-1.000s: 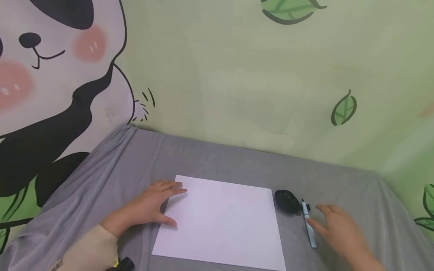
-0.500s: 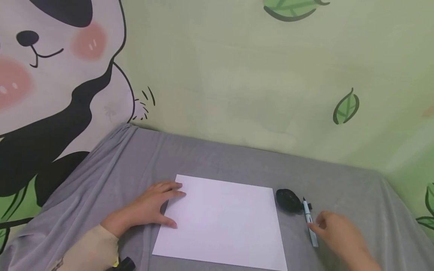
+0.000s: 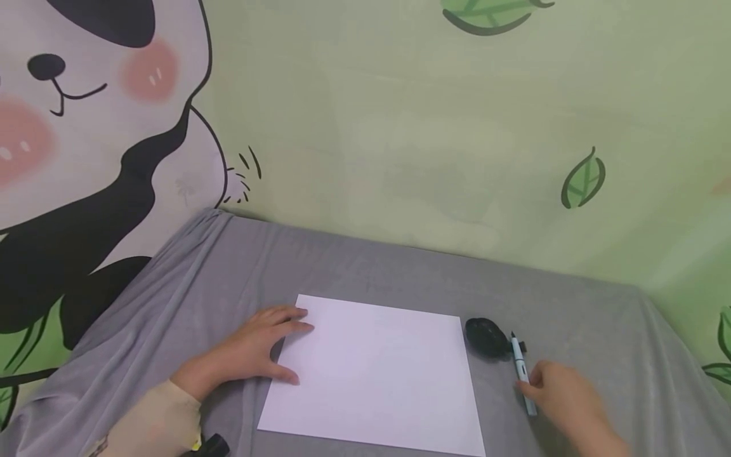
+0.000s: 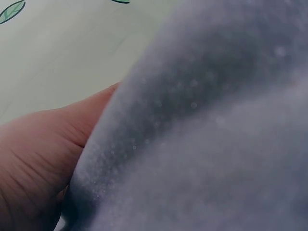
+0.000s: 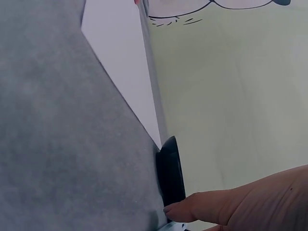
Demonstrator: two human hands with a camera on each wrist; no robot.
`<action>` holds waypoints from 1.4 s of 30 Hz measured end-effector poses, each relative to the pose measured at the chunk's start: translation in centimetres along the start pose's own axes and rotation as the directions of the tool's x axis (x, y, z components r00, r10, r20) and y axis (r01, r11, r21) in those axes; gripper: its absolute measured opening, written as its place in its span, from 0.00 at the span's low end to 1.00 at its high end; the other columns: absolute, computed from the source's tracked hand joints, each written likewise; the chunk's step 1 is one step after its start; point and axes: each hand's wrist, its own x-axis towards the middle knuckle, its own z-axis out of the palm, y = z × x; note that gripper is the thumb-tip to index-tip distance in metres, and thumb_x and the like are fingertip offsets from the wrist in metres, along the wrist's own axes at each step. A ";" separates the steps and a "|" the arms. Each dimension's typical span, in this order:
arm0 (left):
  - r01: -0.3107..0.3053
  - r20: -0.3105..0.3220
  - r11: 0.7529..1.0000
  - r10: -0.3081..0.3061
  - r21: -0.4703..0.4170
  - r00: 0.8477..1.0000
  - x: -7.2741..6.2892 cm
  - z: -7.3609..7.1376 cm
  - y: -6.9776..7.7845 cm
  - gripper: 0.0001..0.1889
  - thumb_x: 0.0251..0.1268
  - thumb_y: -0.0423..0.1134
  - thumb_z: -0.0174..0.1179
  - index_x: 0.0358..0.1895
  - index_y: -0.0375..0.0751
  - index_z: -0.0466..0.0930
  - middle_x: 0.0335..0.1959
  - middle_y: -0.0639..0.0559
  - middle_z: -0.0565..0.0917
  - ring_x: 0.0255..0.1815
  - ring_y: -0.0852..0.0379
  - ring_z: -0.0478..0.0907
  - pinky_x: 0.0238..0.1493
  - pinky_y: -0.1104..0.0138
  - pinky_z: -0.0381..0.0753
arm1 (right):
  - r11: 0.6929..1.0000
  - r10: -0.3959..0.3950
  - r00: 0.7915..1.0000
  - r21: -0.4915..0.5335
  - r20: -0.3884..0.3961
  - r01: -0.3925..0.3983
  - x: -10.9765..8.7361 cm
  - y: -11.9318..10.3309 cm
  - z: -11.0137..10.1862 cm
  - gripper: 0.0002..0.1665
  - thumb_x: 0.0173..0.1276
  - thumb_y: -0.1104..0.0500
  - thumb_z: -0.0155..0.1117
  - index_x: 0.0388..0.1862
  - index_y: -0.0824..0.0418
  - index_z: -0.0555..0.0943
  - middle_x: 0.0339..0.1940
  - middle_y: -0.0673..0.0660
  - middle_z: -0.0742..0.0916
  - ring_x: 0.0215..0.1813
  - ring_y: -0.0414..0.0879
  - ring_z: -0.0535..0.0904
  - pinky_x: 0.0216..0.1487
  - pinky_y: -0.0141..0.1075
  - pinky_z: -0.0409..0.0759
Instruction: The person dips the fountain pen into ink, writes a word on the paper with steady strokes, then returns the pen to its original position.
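A blank white sheet of paper [image 3: 377, 374] lies flat on the grey cloth. Its left edge is under my left hand [image 3: 251, 346], which rests with thumb and fingers spread. To the right of the sheet, my right hand [image 3: 565, 393] pinches a light blue pen [image 3: 520, 362] around its lower barrel, between thumb and forefinger. The pen's dark tip points away from me, beside a rounded black object [image 3: 484, 337]. In the right wrist view the thumb [image 5: 204, 208] overlaps the pen [image 5: 172, 226]. Cloth hides most of the left fingers in the left wrist view.
Grey cloth [image 3: 365, 266] covers the work surface and falls in folds at the left. Behind it stands a pale green wall [image 3: 400, 127] with a painted panda and leaves. A small dark object [image 3: 212, 446] sits by my left sleeve at the bottom edge.
My right hand has come in closer to the pen, its thumb and forefinger closing from spread to a pinch on the barrel. The left hand and paper stay put.
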 end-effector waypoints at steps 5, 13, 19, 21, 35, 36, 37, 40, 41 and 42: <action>0.005 0.004 1.000 -0.005 -0.007 1.000 0.0 0.0 0.0 0.41 0.39 0.61 0.73 0.61 0.47 0.76 0.66 0.44 0.72 0.67 0.39 0.66 0.64 0.42 0.64 | 1.000 0.026 1.000 -0.008 0.008 -0.026 0.1 0.0 0.5 0.16 0.58 0.49 0.67 0.22 0.59 0.76 0.17 0.50 0.77 0.22 0.46 0.69 0.22 0.36 0.63; 0.012 0.010 1.000 -0.012 -0.008 1.000 0.1 0.2 -0.2 0.41 0.39 0.60 0.73 0.61 0.47 0.76 0.66 0.44 0.72 0.67 0.39 0.66 0.64 0.42 0.64 | 0.996 0.088 0.995 -0.007 0.051 -0.088 0.2 -0.2 0.9 0.16 0.60 0.53 0.66 0.22 0.61 0.74 0.15 0.51 0.75 0.21 0.44 0.68 0.22 0.34 0.62; 0.018 0.011 1.000 -0.018 -0.022 1.000 0.0 0.2 -0.2 0.41 0.39 0.60 0.74 0.61 0.47 0.76 0.67 0.44 0.72 0.68 0.39 0.66 0.64 0.42 0.64 | 0.997 0.074 0.995 0.018 0.065 -0.076 0.3 0.1 0.7 0.14 0.61 0.54 0.65 0.24 0.63 0.76 0.17 0.51 0.76 0.22 0.45 0.69 0.22 0.34 0.64; 0.022 0.011 0.999 -0.022 -0.027 1.000 -0.1 0.2 -0.1 0.41 0.40 0.60 0.73 0.61 0.47 0.76 0.67 0.44 0.72 0.68 0.39 0.66 0.64 0.42 0.64 | 0.998 0.055 0.997 0.029 0.049 -0.056 0.3 0.4 0.4 0.13 0.61 0.55 0.64 0.25 0.63 0.76 0.17 0.52 0.76 0.22 0.45 0.69 0.22 0.35 0.64; 0.014 0.000 0.999 -0.014 -0.029 1.000 -0.2 0.1 -0.2 0.40 0.40 0.60 0.73 0.61 0.47 0.76 0.66 0.44 0.72 0.67 0.39 0.66 0.64 0.41 0.64 | 0.997 0.020 0.999 0.069 -0.045 -0.017 0.0 2.1 -2.0 0.14 0.68 0.52 0.58 0.39 0.64 0.78 0.27 0.57 0.84 0.25 0.46 0.71 0.23 0.38 0.65; 0.016 0.000 0.999 -0.016 -0.031 1.000 -0.1 0.1 -0.2 0.40 0.40 0.60 0.73 0.61 0.47 0.76 0.66 0.44 0.72 0.67 0.39 0.66 0.64 0.42 0.64 | 0.997 0.024 0.998 0.069 -0.058 -0.020 -0.1 2.1 -2.2 0.15 0.68 0.52 0.58 0.40 0.64 0.78 0.27 0.57 0.84 0.25 0.46 0.71 0.23 0.38 0.65; 0.013 -0.003 0.999 -0.013 -0.029 1.000 -0.1 0.1 -0.2 0.40 0.40 0.60 0.73 0.61 0.48 0.77 0.66 0.44 0.72 0.67 0.39 0.66 0.64 0.42 0.64 | 0.997 0.022 0.997 0.070 -0.070 -0.018 -0.1 2.2 -2.3 0.15 0.68 0.52 0.57 0.41 0.64 0.78 0.27 0.57 0.84 0.24 0.46 0.71 0.23 0.38 0.65; 0.011 -0.007 1.000 -0.011 -0.029 1.000 -0.1 0.2 -0.2 0.40 0.40 0.60 0.74 0.61 0.47 0.77 0.66 0.44 0.72 0.67 0.39 0.66 0.63 0.42 0.64 | 0.997 0.024 0.994 0.072 -0.105 -0.017 -0.3 2.2 -2.6 0.17 0.69 0.52 0.56 0.44 0.64 0.78 0.24 0.56 0.83 0.23 0.46 0.69 0.22 0.38 0.64; 0.007 -0.010 1.000 -0.007 -0.026 1.000 0.0 0.2 -0.2 0.40 0.40 0.60 0.73 0.61 0.47 0.77 0.66 0.44 0.72 0.66 0.39 0.67 0.63 0.41 0.65 | 0.997 0.026 0.993 0.072 -0.114 -0.018 -0.4 2.3 -2.7 0.17 0.69 0.52 0.56 0.45 0.65 0.78 0.23 0.56 0.83 0.22 0.47 0.69 0.21 0.38 0.63; 0.008 -0.010 1.000 -0.008 -0.029 1.000 0.0 0.2 -0.1 0.40 0.39 0.60 0.74 0.61 0.47 0.77 0.66 0.44 0.72 0.67 0.39 0.67 0.63 0.41 0.65 | 0.997 0.027 0.993 0.076 -0.119 -0.018 -0.4 2.3 -2.8 0.18 0.69 0.52 0.56 0.45 0.65 0.78 0.23 0.57 0.82 0.22 0.47 0.69 0.22 0.38 0.63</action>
